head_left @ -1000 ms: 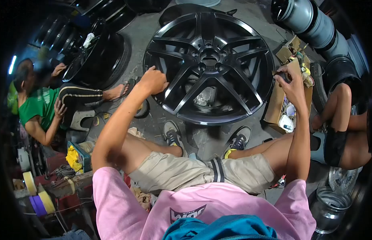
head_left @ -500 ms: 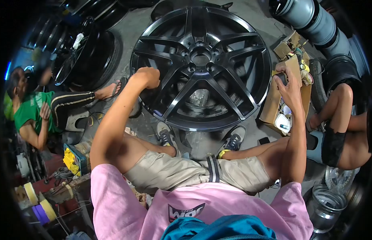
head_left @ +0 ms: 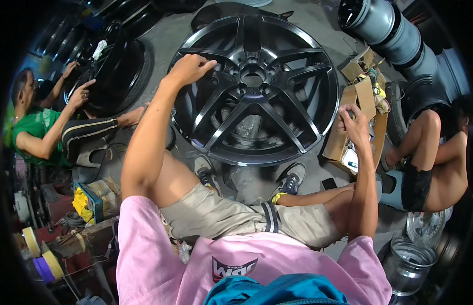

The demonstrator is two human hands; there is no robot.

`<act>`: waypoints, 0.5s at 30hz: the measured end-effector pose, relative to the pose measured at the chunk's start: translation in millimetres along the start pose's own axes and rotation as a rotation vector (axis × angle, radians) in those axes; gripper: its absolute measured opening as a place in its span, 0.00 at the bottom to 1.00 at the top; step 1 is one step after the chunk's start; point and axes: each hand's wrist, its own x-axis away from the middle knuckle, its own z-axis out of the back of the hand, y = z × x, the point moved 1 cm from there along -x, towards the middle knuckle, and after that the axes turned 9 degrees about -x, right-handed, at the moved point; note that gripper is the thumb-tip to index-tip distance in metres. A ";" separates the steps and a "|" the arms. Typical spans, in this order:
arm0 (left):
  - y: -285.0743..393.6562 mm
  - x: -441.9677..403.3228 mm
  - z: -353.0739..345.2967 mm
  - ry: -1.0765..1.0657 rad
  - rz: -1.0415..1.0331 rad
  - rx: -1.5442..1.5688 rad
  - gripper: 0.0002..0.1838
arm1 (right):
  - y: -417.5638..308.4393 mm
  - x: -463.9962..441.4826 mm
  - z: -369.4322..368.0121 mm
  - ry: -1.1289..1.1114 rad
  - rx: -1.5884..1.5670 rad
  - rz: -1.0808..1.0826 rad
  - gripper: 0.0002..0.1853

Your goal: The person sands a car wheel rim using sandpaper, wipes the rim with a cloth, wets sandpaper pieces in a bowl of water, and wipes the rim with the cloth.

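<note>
A large glossy black alloy wheel with split spokes lies face up before me. My left hand is over its upper left spoke, fingers bent and drawn together. What lies under those fingers, if anything, is hidden. Beside the wheel's right edge, my right hand is closed with thumb and fingers pinched together. Anything in that pinch is too small to make out. An open cardboard box with assorted small items stands just beyond this hand.
A phone lies on the floor near my knee. Silver wheel barrels are stacked at upper right. One person in a green shirt sits at left by another wheel; another person crouches at right. Tape rolls hang lower left.
My left hand has moved up and inward over the spoke. My right hand has come down and slightly left, its fingers now pinched. The person in green has raised both hands toward the other wheel.
</note>
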 end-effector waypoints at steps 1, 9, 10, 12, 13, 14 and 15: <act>-4.2 -5.4 -8.0 0.005 -0.004 0.008 0.29 | 1.5 1.1 0.0 -0.011 -0.037 -0.062 0.14; -18.5 -25.1 -28.1 -0.120 0.109 -0.152 0.32 | -11.5 26.1 -21.6 -0.159 -0.045 -0.272 0.27; -21.1 -26.4 -31.5 -0.121 0.096 -0.186 0.32 | -10.3 28.9 -29.6 -0.115 -0.068 -0.269 0.29; -21.7 -26.4 -35.8 -0.139 0.071 -0.233 0.34 | -11.1 32.1 -37.2 -0.081 -0.053 -0.273 0.28; -20.4 -24.4 -36.0 -0.138 0.065 -0.231 0.34 | -12.3 33.3 -40.1 -0.053 -0.038 -0.270 0.27; -18.7 -22.9 -35.9 -0.139 0.061 -0.242 0.34 | -12.8 35.9 -42.9 -0.030 -0.050 -0.267 0.27; -19.3 -24.5 -37.8 -0.138 0.055 -0.252 0.34 | -12.9 38.8 -45.5 -0.018 -0.050 -0.266 0.27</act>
